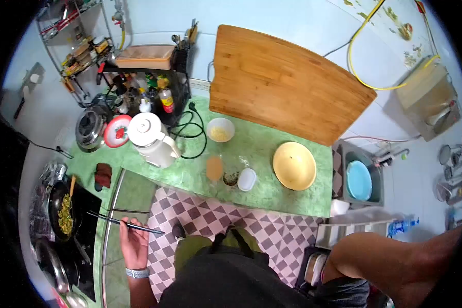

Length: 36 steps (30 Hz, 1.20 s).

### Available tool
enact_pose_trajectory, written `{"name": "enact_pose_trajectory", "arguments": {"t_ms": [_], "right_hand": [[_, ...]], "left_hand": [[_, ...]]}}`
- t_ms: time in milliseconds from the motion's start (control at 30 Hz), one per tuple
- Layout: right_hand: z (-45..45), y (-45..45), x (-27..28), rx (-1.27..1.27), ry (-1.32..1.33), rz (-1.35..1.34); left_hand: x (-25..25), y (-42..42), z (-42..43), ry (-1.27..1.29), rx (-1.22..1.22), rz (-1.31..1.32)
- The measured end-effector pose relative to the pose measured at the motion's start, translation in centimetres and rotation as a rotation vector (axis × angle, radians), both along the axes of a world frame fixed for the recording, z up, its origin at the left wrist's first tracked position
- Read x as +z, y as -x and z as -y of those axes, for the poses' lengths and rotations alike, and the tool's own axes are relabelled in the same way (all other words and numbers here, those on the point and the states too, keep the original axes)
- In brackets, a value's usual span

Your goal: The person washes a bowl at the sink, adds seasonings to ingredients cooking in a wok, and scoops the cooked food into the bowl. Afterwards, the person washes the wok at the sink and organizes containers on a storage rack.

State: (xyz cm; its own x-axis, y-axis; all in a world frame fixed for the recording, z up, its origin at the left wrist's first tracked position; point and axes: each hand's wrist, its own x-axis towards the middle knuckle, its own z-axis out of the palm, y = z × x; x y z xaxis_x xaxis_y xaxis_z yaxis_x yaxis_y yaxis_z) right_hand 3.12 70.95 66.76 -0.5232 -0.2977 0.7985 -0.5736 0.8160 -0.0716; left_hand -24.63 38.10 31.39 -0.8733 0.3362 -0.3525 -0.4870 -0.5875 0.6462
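Note:
My left hand (pixel 133 243), with a watch (pixel 137 273) on its wrist, is closed around a pair of dark chopsticks (pixel 105 217). Their tips point left toward the stove, apart from the wok. In the black wok (pixel 55 196) lies chopped green and yellow food (pixel 65 215), and a wooden handle (pixel 73 184) rests over its rim. A bent bare arm (pixel 374 259) shows at the lower right; its hand is out of view. On the green counter stand a white bowl (pixel 214 123) with pale yellow contents and a big yellow bowl (pixel 294 166).
A white kettle (pixel 153 141) stands by a black cord and a rack of bottles (pixel 167 100). Leaning on the wall is a large cutting board (pixel 287 77). The sink at right holds a blue basin (pixel 359 180). A dark red cloth (pixel 103 175) lies near the stove. A lid (pixel 51 262) is beside the wok.

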Motion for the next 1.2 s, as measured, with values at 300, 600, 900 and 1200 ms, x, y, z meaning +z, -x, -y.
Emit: {"name": "enact_pose_trajectory", "arguments": {"t_ms": [300, 600, 900, 1200], "right_hand": [[-4.3, -0.9, -2.5, -0.037, 0.122, -0.251], [-15.4, -2.4, -33.4, -0.803, 1.451, 0.167], [-17.0, -9.4, -52.8, -1.163, 1.958, 0.649], [-25.2, -7.1, -67.4, -0.923, 1.97, 0.739]], "left_hand": [[1.8, -5.8, 0.9, 0.171, 0.101, -0.014], [-5.2, -2.8, 1.4, 0.272, -0.166, 0.065], [-5.5, -4.4, -6.7, 0.569, -0.594, -0.022], [-4.9, -13.3, -17.4, 0.744, -0.534, -0.134]]}}
